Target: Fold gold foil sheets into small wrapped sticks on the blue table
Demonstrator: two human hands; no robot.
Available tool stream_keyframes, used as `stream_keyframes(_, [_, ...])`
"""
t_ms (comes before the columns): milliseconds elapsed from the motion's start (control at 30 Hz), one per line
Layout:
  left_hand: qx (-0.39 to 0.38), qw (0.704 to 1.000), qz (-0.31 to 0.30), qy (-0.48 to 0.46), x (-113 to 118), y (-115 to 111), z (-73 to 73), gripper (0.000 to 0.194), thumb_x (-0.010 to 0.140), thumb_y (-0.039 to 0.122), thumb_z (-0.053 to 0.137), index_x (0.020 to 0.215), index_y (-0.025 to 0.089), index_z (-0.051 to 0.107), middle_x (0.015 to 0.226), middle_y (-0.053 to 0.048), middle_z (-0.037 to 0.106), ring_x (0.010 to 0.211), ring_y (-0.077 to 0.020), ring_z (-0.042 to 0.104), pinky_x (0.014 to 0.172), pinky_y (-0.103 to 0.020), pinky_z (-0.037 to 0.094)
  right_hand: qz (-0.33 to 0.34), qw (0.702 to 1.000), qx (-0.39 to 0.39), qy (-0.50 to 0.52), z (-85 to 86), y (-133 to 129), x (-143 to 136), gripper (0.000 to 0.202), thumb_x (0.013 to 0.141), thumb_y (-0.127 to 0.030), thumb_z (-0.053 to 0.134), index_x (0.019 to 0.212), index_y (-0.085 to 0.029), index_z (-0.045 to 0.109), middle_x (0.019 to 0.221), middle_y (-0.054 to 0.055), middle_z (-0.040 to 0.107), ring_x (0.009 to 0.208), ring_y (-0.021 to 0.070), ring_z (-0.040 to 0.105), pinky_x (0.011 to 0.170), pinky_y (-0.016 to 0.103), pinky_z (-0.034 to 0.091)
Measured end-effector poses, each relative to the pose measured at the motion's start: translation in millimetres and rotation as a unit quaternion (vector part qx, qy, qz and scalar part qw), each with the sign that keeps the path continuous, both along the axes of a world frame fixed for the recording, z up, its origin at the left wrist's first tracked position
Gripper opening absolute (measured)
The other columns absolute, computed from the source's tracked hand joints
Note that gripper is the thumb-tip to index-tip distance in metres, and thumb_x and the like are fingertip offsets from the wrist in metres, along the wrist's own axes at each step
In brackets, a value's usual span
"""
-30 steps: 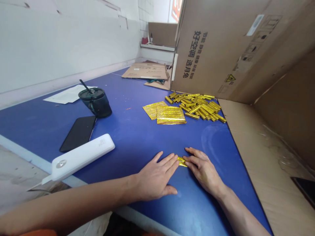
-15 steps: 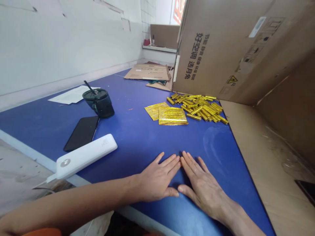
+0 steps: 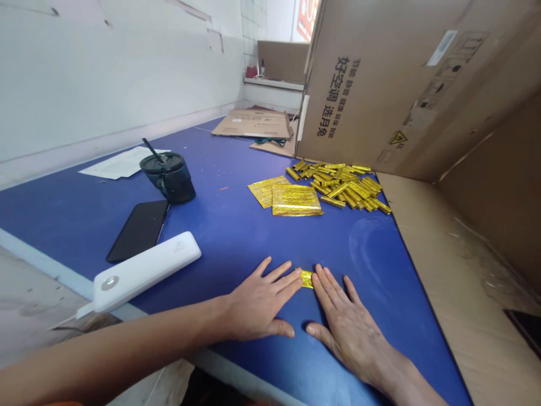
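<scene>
Both my hands lie flat, palms down, on the blue table. Under the fingertips of my left hand and against those of my right hand is a small piece of gold foil paper. Only its middle shows between the hands; its ends are covered. Fingers of both hands are stretched out and somewhat spread. Beyond them lie a stack of flat gold foil sheets and, partly beneath it, another gold sheet. To their right is a heap of rolled gold foil tubes.
At the left are a white elongated device with a cable, a black phone, a dark lidded cup with a straw, and white paper. A large cardboard box stands behind the tubes. Flattened cardboard lies at the back.
My left hand has slid a little to the left, away from the right hand. A gold foil piece now shows between the fingertips, which were nearly touching before.
</scene>
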State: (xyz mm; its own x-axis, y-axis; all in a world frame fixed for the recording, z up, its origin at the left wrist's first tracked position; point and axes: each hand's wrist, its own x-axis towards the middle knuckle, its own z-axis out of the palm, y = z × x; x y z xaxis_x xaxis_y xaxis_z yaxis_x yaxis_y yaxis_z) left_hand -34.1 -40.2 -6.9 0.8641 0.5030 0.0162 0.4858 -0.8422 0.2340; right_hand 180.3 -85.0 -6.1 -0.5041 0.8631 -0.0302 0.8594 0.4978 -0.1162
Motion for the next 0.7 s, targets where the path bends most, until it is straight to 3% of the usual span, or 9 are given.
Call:
stream_keyframes(200, [0.022,1.0,0.007,0.006,6.2,2.5,4.3,0.075,0.078,0.064,0.019,0.131,0.012,0.018,0.137,-0.014,0.019,0.126,-0.0271,0.009,0.097,-0.051,0.006,-0.018,1.0,-0.012,-0.016,2.2,-1.7,-4.4,0.07,0.08,-0.054,0.031,0.132,-0.008,0.021,0.137,0.017,0.015,0.126,0.0271,0.01,0.098,0.054,0.016])
stream_keyframes(467, [0.038,0.999,0.022,0.013,13.9,-3.0,-4.0,0.089,0.07,0.072,0.016,0.131,0.008,0.017,0.137,-0.017,0.018,0.126,-0.0274,0.011,0.098,-0.05,0.004,0.001,1.0,-0.005,-0.008,0.3,1.6,3.8,0.068,0.081,-0.055,0.027,0.134,-0.015,0.014,0.14,0.01,0.012,0.127,0.0232,0.007,0.099,0.052,0.013])
stream_keyframes(700, [0.061,0.997,0.056,0.007,18.9,-11.5,-3.0,0.089,0.071,0.072,0.015,0.13,0.006,0.023,0.135,-0.019,0.021,0.125,-0.0301,0.015,0.096,-0.053,0.0,-0.049,0.998,0.028,-0.043,-6.5,-11.3,0.6,0.068,0.081,-0.055,0.027,0.133,-0.011,0.02,0.137,0.014,0.018,0.126,0.0261,0.013,0.097,0.054,0.017])
